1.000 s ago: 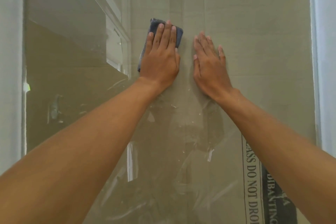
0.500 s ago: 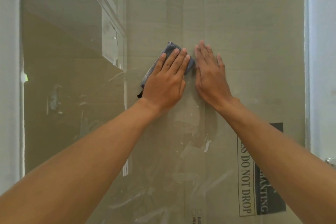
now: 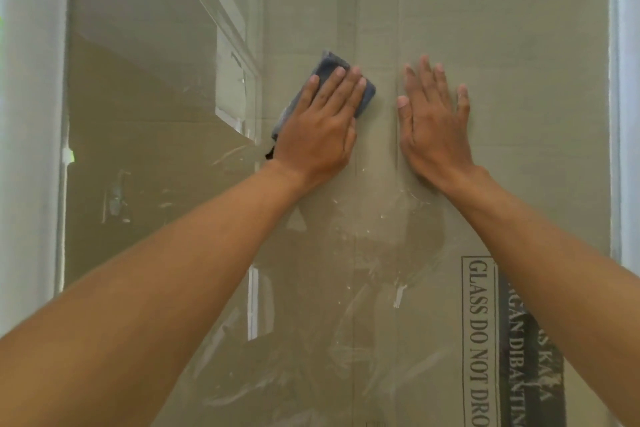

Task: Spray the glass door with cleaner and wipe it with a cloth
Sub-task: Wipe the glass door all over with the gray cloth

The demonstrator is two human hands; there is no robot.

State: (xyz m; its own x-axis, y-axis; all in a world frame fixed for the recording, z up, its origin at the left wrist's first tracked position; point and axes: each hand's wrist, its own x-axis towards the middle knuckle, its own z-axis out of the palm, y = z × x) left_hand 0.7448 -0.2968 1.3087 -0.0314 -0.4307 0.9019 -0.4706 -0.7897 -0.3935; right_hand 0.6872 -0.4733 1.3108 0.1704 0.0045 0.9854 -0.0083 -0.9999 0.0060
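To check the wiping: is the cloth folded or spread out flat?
Folded: the cloth is a compact pad barely wider than the left hand pressing it.

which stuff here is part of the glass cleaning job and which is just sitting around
In the job:
glass door
dark blue cloth, pressed to the glass by the left hand
right hand, flat on the glass

Just there:
brown cardboard seen through the glass, printed GLASS DO NOT DROP
white frame at the left

No spray bottle shows.
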